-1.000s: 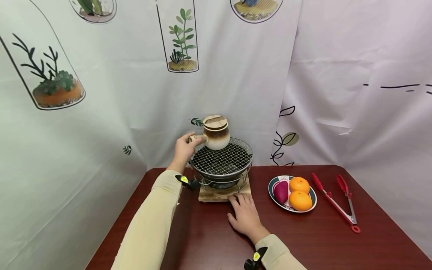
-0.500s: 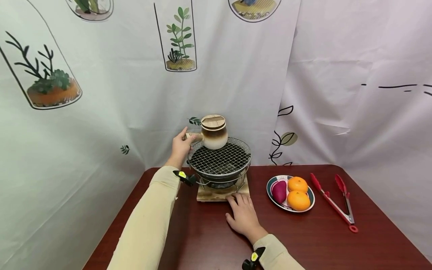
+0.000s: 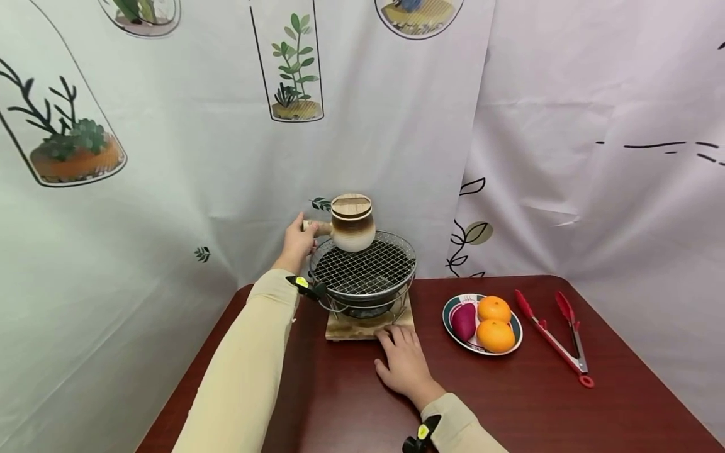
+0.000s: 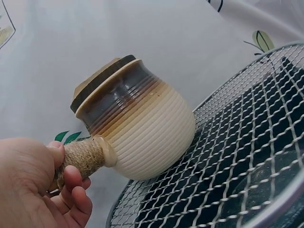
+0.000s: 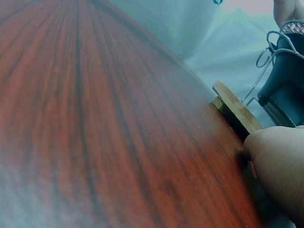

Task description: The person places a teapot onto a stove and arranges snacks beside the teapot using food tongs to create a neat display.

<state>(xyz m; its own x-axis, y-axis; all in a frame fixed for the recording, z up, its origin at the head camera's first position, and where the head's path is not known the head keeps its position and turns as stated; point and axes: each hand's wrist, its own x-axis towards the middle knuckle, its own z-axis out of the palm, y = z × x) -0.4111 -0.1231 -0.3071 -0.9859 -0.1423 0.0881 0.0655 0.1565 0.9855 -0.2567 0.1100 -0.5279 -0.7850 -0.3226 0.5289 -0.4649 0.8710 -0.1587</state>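
A ceramic pot, brown above and cream below, stands upright on the back left of a round wire grill. It has a flat wooden lid. My left hand pinches the outer part of its side handle, which is wrapped in twine, with the thumb above and fingers below. Under the grill is a dark brazier in a wire stand, set on a wooden board. My right hand rests palm down on the table, its fingertips at the board's front edge.
Right of the board, a green-rimmed plate carries two orange fruits and a purple sweet potato-like piece. Farther right lie red-tipped tongs, spread apart. A printed cloth hangs close behind the dark red table.
My left hand has shifted along the handle toward its outer end, and the handle has turned slightly away from me. My right hand stays at the board. The head view has shifted a little.
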